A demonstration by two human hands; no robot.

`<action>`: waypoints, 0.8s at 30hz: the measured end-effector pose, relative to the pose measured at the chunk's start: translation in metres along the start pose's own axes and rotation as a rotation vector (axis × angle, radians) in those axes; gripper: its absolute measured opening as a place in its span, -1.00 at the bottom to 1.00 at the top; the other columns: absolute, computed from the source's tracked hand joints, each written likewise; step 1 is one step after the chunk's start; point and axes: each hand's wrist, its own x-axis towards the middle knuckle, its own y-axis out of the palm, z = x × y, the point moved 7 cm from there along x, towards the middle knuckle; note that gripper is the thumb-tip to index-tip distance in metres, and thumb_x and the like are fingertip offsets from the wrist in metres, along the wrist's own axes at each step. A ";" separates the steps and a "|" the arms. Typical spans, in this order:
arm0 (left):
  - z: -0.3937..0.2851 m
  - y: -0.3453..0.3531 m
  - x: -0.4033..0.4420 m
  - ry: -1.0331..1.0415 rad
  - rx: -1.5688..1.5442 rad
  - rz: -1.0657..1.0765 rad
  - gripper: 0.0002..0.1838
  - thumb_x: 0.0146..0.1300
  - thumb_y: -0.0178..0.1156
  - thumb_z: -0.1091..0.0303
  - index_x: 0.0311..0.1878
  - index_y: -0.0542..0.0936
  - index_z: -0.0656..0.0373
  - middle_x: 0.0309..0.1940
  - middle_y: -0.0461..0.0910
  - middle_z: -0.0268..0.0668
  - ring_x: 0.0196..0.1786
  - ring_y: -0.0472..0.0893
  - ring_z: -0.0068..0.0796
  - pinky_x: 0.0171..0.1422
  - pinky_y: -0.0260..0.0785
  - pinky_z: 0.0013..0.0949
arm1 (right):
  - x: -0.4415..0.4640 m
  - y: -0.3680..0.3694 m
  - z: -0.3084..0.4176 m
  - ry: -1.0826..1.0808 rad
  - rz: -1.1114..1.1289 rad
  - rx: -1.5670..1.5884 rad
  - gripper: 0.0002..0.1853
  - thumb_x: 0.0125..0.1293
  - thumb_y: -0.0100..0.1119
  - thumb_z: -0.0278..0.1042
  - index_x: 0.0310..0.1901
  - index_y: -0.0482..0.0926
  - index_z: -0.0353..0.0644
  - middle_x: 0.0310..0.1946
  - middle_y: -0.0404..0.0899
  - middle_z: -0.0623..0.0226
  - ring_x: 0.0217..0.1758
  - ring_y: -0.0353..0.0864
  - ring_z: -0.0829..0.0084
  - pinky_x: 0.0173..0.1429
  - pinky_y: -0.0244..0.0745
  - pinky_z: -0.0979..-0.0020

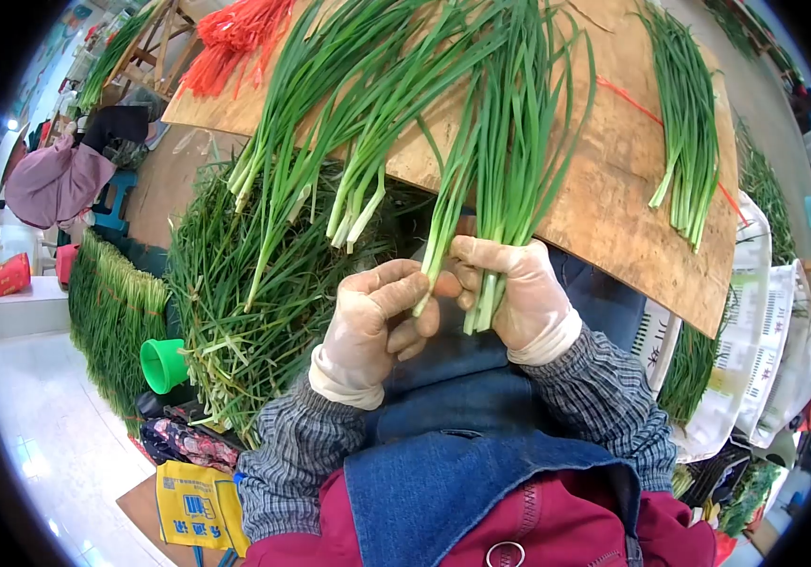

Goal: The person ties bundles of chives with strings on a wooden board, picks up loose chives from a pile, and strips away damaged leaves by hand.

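Note:
My left hand (375, 321), in a thin pale glove, is closed in a pinch on the white end of a few garlic chives (440, 222). Beside it my gloved right hand (519, 288) wraps round the lower stems of a thicker bunch of garlic chives (509, 180), whose pale ends stick out below the fingers. The leaves of both run up over the wooden board (604, 203). Loose garlic chives (358, 184) lie to the left, their white ends hanging past the board's edge.
A tied bunch (684, 123) lies on the board's right side, and red ties (231, 42) at its far left. Below left are a large leafy heap (235, 312), a green bucket (163, 365) and a yellow bag (199, 506). White crates (746, 312) stand right; a person (60, 180) sits far left.

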 end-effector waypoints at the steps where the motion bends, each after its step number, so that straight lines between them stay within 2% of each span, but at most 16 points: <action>1: 0.002 0.001 0.001 -0.015 0.013 -0.008 -0.72 0.26 0.04 0.29 -0.22 0.52 0.36 -0.68 0.44 -0.35 -0.79 0.09 -0.74 -0.72 -0.06 -0.61 | 0.002 -0.002 -0.001 0.004 -0.011 -0.043 -0.89 0.14 0.18 -0.51 -0.31 0.51 -0.34 -0.60 0.47 0.35 -0.62 0.43 0.55 -0.56 0.35 0.55; 6: 0.001 -0.002 -0.001 -0.094 0.134 0.062 -0.74 0.26 0.01 0.31 -0.21 0.55 0.33 -0.61 0.50 -0.30 -0.77 0.17 -0.72 -0.69 -0.02 -0.60 | 0.008 -0.002 -0.008 0.025 -0.002 -0.052 -0.89 0.15 0.13 -0.52 -0.32 0.52 -0.38 -0.60 0.45 0.40 -0.63 0.38 0.60 -0.56 0.31 0.59; 9: -0.003 -0.009 0.000 -0.098 0.341 -0.033 -0.76 0.23 0.07 0.32 -0.25 0.58 0.33 -0.59 0.53 -0.28 -0.72 0.31 -0.67 -0.64 0.12 -0.59 | 0.009 -0.005 -0.010 0.019 -0.043 -0.039 -0.93 0.13 0.17 -0.53 -0.39 0.54 -0.36 -0.67 0.45 0.37 -0.68 0.39 0.56 -0.59 0.32 0.57; 12: -0.019 -0.015 0.000 0.416 0.573 -0.351 -0.82 0.20 0.14 0.39 -0.30 0.56 0.35 -0.56 0.54 -0.32 -0.61 0.37 -0.72 -0.53 0.19 -0.64 | 0.008 -0.007 -0.009 -0.008 -0.076 -0.025 -0.93 0.11 0.19 -0.54 -0.43 0.55 -0.37 -0.69 0.46 0.34 -0.69 0.41 0.53 -0.60 0.32 0.56; 13: -0.022 -0.017 0.000 0.412 0.611 -0.367 -0.86 0.15 0.20 0.44 -0.32 0.56 0.35 -0.54 0.54 -0.35 -0.50 0.41 -0.73 -0.44 0.23 -0.64 | 0.008 -0.005 -0.009 -0.015 -0.078 -0.023 -0.93 0.11 0.19 -0.55 -0.43 0.55 -0.38 -0.68 0.46 0.34 -0.69 0.41 0.53 -0.61 0.32 0.56; 17: -0.023 0.000 0.010 0.177 0.753 -0.268 -0.86 0.15 0.19 0.44 -0.36 0.56 0.36 -0.54 0.54 -0.34 -0.52 0.43 -0.70 -0.44 0.24 -0.61 | 0.006 -0.003 -0.008 -0.017 -0.130 -0.016 -0.94 0.10 0.19 -0.56 -0.42 0.55 -0.39 -0.68 0.46 0.33 -0.69 0.41 0.53 -0.60 0.33 0.55; 19: -0.019 -0.002 0.014 0.203 0.611 -0.249 -0.86 0.15 0.18 0.44 -0.37 0.56 0.35 -0.55 0.54 -0.35 -0.53 0.43 -0.70 -0.46 0.23 -0.61 | 0.006 -0.005 -0.008 -0.022 -0.115 -0.027 -0.94 0.10 0.19 -0.58 -0.41 0.55 -0.40 -0.67 0.46 0.33 -0.68 0.40 0.54 -0.58 0.34 0.54; 20: -0.017 -0.002 0.015 0.216 0.540 -0.238 -0.86 0.15 0.18 0.44 -0.38 0.56 0.35 -0.55 0.53 -0.35 -0.53 0.42 -0.70 -0.46 0.23 -0.61 | 0.007 -0.006 -0.009 -0.026 -0.103 -0.026 -0.89 0.10 0.17 -0.58 -0.32 0.53 -0.40 -0.60 0.48 0.32 -0.66 0.39 0.56 -0.55 0.33 0.55; 22: -0.026 0.001 0.004 0.361 0.641 -0.343 -0.89 0.15 0.16 0.47 -0.40 0.57 0.34 -0.58 0.52 -0.36 -0.56 0.42 -0.70 -0.49 0.22 -0.60 | 0.008 -0.006 -0.009 -0.033 -0.079 -0.019 -0.75 0.09 0.15 -0.59 -0.14 0.49 -0.40 -0.48 0.53 0.28 -0.60 0.36 0.60 -0.50 0.31 0.55; 24: -0.033 0.003 -0.010 0.572 0.755 -0.404 -0.89 0.14 0.15 0.48 -0.40 0.58 0.33 -0.60 0.51 -0.38 -0.59 0.39 -0.71 -0.52 0.20 -0.59 | 0.008 -0.006 -0.008 -0.036 -0.058 0.022 -0.70 0.09 0.14 -0.60 -0.10 0.47 -0.40 -0.45 0.53 0.25 -0.58 0.37 0.59 -0.48 0.32 0.55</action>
